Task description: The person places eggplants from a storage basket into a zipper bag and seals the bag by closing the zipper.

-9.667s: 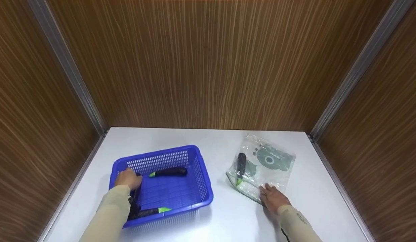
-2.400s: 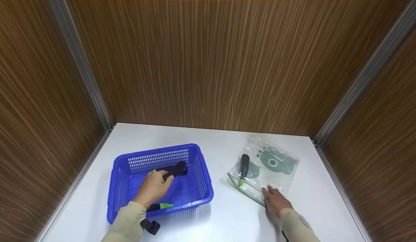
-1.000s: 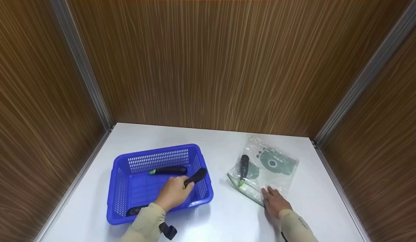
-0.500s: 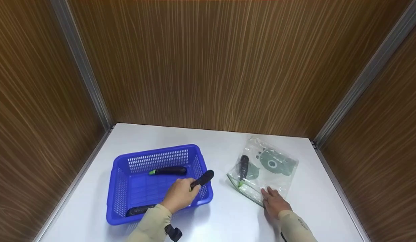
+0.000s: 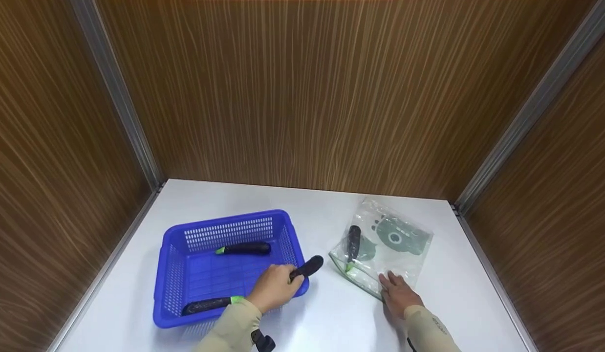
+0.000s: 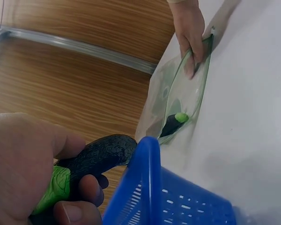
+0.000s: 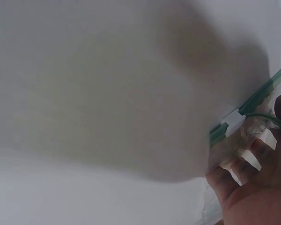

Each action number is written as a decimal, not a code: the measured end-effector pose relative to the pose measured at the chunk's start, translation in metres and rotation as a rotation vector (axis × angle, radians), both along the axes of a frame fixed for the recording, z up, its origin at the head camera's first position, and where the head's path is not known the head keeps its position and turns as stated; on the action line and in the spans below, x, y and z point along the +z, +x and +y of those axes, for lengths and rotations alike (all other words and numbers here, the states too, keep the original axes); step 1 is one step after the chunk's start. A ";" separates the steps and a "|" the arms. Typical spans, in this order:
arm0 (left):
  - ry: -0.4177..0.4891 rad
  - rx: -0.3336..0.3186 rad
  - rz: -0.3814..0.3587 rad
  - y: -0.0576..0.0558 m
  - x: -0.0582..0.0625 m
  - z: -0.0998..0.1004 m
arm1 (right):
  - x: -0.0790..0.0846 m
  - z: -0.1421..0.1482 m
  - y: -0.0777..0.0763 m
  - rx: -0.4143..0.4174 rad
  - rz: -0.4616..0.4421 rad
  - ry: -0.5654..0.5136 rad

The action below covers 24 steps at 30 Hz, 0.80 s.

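Note:
My left hand [image 5: 275, 287] grips a dark eggplant [image 5: 310, 266] around its green stem end, above the basket's right rim. In the left wrist view, the curved body of this eggplant [image 6: 105, 152] points out past the fingers. On the right lies a clear zip bag [image 5: 399, 237] with a green animal print. My right hand [image 5: 400, 296] pinches the bag's near edge, and the mouth gapes in the left wrist view. Inside the bag rests another eggplant [image 5: 354, 242], stem toward the mouth. A white slider [image 7: 233, 123] sits on the green zip strip beside the right fingers.
A blue plastic basket [image 5: 224, 222] stands on the left of the white table [image 5: 327, 322]. One eggplant [image 5: 246, 248] lies along its far side, a second eggplant [image 5: 207, 306] along its near side. Wood-grain panels [image 5: 302, 98] enclose the table at the back and sides.
My left hand has picked an eggplant from the basket and carried it rightward over the rim. It was at the basket's left side earlier. The right hand stays at the bag's edge.

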<state>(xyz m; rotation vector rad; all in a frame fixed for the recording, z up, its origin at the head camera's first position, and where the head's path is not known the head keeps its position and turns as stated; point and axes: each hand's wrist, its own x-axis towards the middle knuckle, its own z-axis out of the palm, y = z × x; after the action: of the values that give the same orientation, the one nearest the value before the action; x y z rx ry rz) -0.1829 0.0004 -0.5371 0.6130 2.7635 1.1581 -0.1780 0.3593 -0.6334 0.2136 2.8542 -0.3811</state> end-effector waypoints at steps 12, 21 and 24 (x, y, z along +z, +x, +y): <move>-0.011 -0.060 0.085 0.005 -0.006 0.027 | 0.002 0.001 0.003 0.026 0.021 -0.003; -0.035 -0.085 0.097 0.006 -0.010 0.049 | 0.001 0.001 0.000 0.027 0.033 -0.025; -0.033 -0.093 0.089 0.007 -0.011 0.054 | 0.001 0.001 0.002 0.032 0.029 -0.032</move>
<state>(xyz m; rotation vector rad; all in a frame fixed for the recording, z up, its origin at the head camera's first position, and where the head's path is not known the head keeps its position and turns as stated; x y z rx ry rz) -0.1756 0.0545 -0.5484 0.7993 2.7863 1.0893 -0.1757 0.3599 -0.6324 0.1569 2.8736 -0.4263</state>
